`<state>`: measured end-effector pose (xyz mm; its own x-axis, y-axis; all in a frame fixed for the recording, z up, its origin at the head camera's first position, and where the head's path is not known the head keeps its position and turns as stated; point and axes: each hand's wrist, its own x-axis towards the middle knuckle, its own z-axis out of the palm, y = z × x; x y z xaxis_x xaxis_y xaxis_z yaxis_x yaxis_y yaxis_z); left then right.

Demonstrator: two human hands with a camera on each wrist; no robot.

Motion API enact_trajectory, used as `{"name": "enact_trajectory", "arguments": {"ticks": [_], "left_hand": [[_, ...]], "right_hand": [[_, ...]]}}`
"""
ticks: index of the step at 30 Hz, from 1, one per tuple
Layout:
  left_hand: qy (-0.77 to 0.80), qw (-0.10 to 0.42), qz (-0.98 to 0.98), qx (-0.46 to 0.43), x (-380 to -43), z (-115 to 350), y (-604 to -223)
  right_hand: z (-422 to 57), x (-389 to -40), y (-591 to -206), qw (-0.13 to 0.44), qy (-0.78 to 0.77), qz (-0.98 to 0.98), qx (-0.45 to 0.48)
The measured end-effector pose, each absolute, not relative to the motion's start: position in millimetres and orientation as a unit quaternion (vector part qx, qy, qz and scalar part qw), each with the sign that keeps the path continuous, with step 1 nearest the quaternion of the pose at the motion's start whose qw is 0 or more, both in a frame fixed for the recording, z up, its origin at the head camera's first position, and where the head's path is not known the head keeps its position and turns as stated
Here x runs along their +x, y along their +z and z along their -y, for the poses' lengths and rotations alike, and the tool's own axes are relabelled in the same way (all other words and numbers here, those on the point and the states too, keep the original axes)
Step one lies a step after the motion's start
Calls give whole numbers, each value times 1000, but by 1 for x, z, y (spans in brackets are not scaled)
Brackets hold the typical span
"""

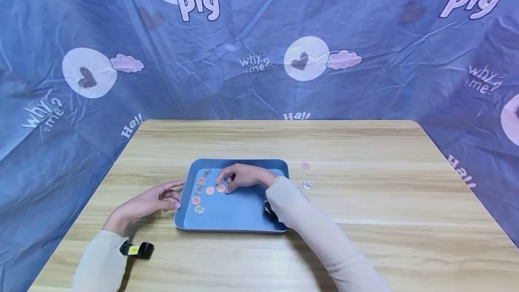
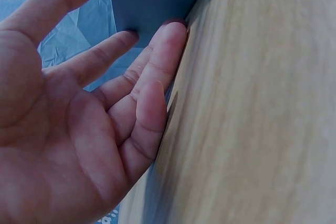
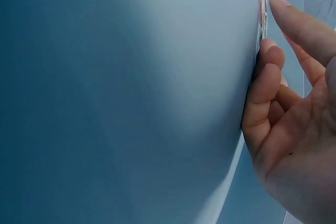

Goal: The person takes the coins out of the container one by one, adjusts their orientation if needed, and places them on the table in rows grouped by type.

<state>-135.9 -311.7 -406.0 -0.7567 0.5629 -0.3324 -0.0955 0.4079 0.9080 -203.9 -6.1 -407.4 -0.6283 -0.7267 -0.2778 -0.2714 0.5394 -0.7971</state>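
A shallow blue rectangular tray (image 1: 243,220) lies on the table. Inside, along its left side, several coin-like patterned discs form a rough column, pink and grey alternating, such as a grey disc (image 1: 199,209) at the bottom. A pink disc (image 1: 209,190) extends from the column's middle toward the right, followed by an orange-pink disc (image 1: 220,188). My right hand (image 1: 243,175) is low over the tray floor, thumb and index finger parted around that last disc. The left hand (image 1: 152,199) touches the tray's outer left wall with its fingertips, palm facing the tray.
To the right of the tray, a pink disc (image 1: 306,165) and a grey disc (image 1: 307,185) lie on the wooden table (image 1: 385,193). A blue printed cloth (image 1: 243,93) hangs behind and at both sides. Dark wrist devices are strapped on both arms.
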Motion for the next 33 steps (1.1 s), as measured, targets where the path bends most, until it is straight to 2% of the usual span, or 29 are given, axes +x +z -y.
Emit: {"name": "enact_trajectory", "arguments": {"ticks": [33], "left_hand": [[526, 317, -775, 150, -139, 314, -409]], "right_hand": [[18, -203, -406, 283, -301, -863, -291]]}}
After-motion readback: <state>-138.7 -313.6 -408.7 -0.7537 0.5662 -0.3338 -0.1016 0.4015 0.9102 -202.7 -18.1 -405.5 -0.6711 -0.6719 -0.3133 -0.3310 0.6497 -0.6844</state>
